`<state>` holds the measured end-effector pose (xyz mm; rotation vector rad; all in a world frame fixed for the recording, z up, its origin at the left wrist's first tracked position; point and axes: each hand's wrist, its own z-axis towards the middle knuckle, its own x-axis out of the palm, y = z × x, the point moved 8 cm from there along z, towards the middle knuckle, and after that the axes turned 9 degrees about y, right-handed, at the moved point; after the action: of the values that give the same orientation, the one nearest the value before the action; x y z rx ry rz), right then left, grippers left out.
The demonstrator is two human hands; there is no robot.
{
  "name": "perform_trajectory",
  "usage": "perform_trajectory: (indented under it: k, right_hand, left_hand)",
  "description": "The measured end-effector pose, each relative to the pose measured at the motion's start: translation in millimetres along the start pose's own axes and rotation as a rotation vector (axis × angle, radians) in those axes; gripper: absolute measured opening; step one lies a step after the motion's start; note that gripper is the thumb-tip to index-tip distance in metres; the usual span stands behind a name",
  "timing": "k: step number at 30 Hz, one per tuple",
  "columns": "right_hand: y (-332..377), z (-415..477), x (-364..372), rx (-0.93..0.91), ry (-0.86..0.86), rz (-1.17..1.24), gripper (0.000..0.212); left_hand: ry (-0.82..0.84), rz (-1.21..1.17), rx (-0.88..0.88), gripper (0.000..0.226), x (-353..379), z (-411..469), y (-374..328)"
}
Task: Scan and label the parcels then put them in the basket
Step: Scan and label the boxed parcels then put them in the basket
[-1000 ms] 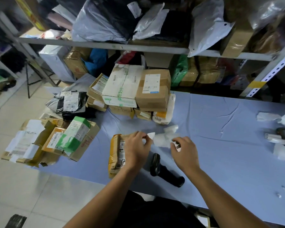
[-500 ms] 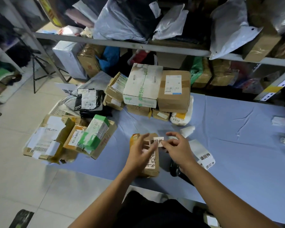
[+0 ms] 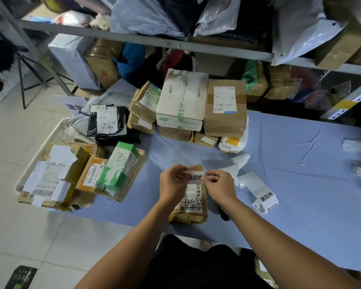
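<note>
Our left hand [image 3: 172, 184] and right hand [image 3: 219, 186], pinching the label [image 3: 195, 177], have brought it over the parcel [image 3: 193, 205] for sticking.

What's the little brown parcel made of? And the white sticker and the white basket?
Parcel: looks like brown paper or card wrapped in shiny tape; it's crinkled and glossy. Sticker: thin matte white paper with black print, probably sticky-backed. Basket: likely hard white plastic, with a lattice wall.

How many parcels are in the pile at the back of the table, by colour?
Brown boxes: 5
White box, green print: 1
White-and-yellow bag: 1
Total in view: 7
</note>
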<state>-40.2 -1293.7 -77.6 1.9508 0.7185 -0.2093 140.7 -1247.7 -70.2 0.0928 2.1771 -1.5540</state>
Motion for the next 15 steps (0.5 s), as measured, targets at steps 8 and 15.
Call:
perform_trajectory:
  k: [8,15]
  right_hand:
    - [9,40,16,-0.032,-0.074,-0.204,0.019]
    - [26,49,28,-0.093,-0.035,-0.657,0.011]
  left_hand:
    - [-0.014,0.359,0.039,0.012,15,43,13]
    - [-0.007,0.598,0.225,0.015,27,48,2]
